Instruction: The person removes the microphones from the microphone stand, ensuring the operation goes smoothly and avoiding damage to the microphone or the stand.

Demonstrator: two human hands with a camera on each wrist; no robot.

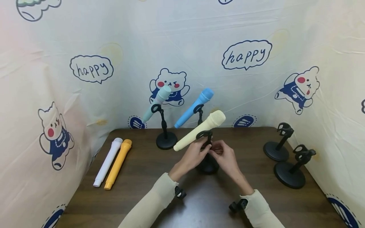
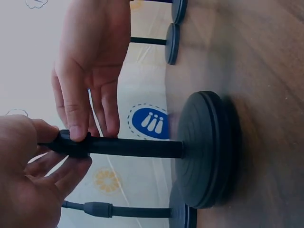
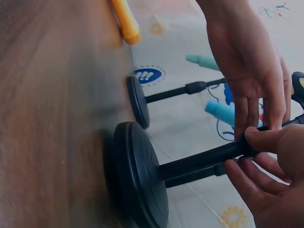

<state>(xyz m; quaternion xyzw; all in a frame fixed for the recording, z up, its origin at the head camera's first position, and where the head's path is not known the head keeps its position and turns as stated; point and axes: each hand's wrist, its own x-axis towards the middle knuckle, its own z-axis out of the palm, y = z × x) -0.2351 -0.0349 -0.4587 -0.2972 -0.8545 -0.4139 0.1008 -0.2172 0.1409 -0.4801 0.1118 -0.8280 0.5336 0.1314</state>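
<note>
A cream microphone lies tilted in the clip of a black microphone stand, its head up to the right. My left hand grips the stand's upright just under the clip. From the other side, my right hand pinches the same upright. In the left wrist view, thumbs and fingertips of both hands meet around the dark collar at the top of the thick tube. The right wrist view shows the round base near the wooden table, fingers partly covering the collar.
Behind stand a mint microphone and a blue microphone, each in a stand. White and orange microphones lie at the left. Two stands without microphones are at the right edge. A printed cloth hangs around the table.
</note>
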